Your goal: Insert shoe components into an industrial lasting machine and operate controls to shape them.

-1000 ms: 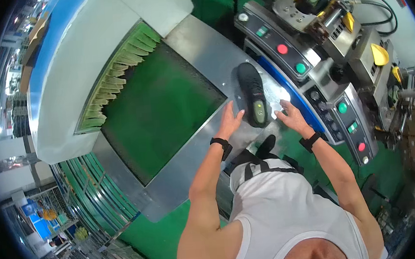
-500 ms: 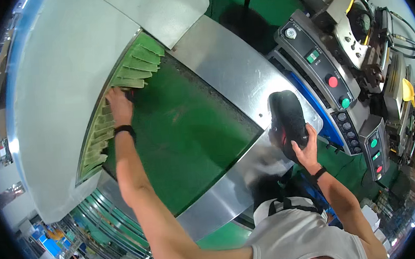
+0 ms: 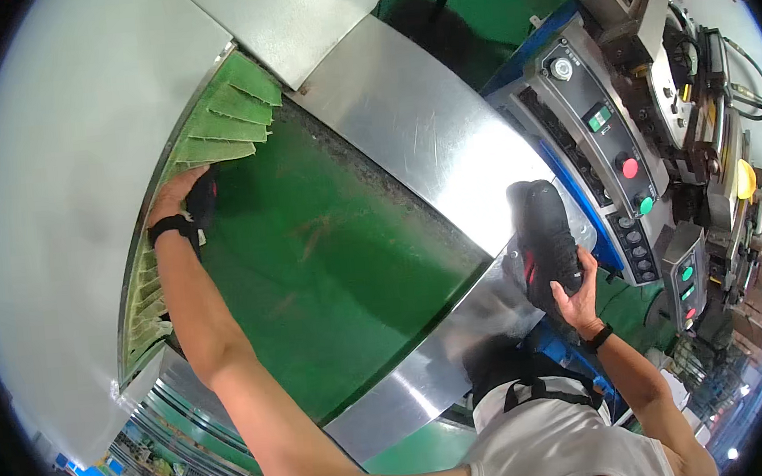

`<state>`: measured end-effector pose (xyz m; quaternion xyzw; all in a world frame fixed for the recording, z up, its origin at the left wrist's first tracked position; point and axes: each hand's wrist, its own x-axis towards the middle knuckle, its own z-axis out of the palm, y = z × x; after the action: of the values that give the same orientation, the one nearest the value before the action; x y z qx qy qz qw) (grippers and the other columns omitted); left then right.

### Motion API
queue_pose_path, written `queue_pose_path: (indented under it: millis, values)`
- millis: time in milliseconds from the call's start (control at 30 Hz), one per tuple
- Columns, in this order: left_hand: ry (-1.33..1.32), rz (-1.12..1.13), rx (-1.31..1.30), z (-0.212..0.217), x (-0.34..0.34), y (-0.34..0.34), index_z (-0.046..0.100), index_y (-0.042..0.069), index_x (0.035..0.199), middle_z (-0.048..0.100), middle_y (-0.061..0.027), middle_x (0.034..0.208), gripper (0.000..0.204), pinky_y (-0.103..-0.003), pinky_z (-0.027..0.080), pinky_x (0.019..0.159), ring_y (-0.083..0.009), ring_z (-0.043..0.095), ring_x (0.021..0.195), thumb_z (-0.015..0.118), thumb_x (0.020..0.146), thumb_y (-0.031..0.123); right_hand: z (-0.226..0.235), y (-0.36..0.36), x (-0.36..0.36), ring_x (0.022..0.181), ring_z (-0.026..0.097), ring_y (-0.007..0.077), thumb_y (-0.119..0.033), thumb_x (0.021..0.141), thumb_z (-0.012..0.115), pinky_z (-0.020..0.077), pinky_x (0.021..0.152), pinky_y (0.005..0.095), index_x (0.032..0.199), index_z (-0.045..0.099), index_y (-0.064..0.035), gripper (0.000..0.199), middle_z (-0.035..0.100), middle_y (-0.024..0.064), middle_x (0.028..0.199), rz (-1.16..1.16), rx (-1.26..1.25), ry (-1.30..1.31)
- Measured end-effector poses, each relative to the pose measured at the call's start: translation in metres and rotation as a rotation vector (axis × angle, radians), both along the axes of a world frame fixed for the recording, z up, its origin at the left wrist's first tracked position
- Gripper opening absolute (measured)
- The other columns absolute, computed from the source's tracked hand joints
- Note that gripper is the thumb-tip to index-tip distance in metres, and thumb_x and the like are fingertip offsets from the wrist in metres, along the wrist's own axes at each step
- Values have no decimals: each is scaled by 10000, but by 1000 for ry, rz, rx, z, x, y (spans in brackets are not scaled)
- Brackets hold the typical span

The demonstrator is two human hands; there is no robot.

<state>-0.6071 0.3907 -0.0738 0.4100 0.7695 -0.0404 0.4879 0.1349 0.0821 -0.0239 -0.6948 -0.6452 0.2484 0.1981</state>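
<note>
While the right hand point(image 3: 575, 287) grips a black shoe point(image 3: 544, 241) at right of frame, the left hand point(image 3: 183, 200) fetches another.
Left fingers close on a dark shoe point(image 3: 203, 201) at the green flaps point(image 3: 226, 116), upper left; drawing it out across the belt point(image 3: 319, 252) seems next.

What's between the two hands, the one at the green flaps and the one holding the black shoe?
In the head view, only the bare green belt and a steel panel lie between the left hand and the right hand gripping the shoe.
</note>
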Motion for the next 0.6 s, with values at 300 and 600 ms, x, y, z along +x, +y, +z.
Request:
queue_pose_path:
  millis: [300, 600]
  values:
    - [506, -293, 658, 30, 129, -97, 684, 94, 1164, 719, -165, 1138, 558, -516, 549, 895, -396, 685, 1038, 765, 758, 467, 2, -2, 0, 1351, 437, 408, -208, 806, 803, 364, 1140, 453, 1444, 377, 31, 804, 425, 254, 1438, -7, 46, 15]
    - [370, -347, 167, 57, 301, -264, 499, -92, 1281, 634, -282, 1240, 797, -526, 514, 966, -443, 639, 1134, 758, 813, 498, -1, -7, 6, 1340, 469, 409, -231, 809, 799, 410, 1119, 444, 1450, 360, 9, 813, 419, 238, 1457, -25, 64, 65]
